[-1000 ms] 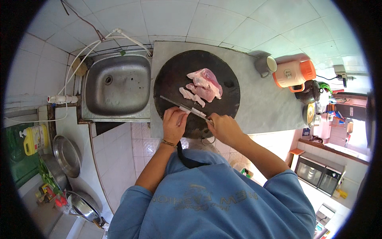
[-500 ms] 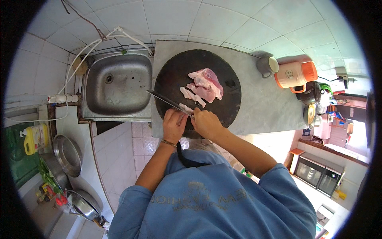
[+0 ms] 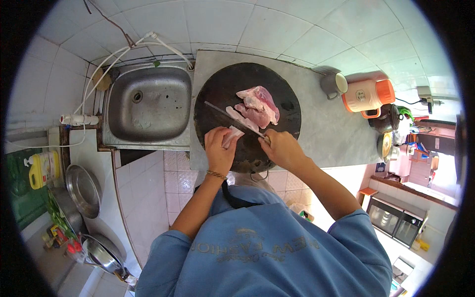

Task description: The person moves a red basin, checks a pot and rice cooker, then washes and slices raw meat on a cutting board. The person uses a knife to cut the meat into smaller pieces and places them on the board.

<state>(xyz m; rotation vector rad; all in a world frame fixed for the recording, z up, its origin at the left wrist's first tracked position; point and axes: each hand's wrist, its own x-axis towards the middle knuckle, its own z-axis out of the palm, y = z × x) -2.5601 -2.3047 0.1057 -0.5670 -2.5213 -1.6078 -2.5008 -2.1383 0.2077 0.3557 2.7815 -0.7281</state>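
A round dark chopping board (image 3: 213, 89) lies on the grey counter in front of me. On it rests a large chunk of raw pink meat (image 3: 262, 105), with a pale cut strip (image 3: 238, 117) at its near left side. My right hand (image 3: 283, 148) is closed around the handle of a kitchen knife (image 3: 223, 112); its blade slants far-left across the board, alongside the strip. Near the board's front left, my left hand (image 3: 219, 147) pinches a small piece of meat (image 3: 232, 136) between thumb and fingers, apart from the blade.
A metal sink (image 3: 148, 143) adjoins the counter (image 3: 321, 131) on the left. Toward the right stand a grey mug (image 3: 333, 85), an orange and white thermos jug (image 3: 363, 96) and a dark pot (image 3: 384, 119). Metal basins (image 3: 83, 190) and a yellow bottle (image 3: 43, 171) are at far left.
The knife and my right hand have moved rightward, away from my left hand. My left hand has shifted slightly away from my body and now has the small meat piece tilted up in its fingers.
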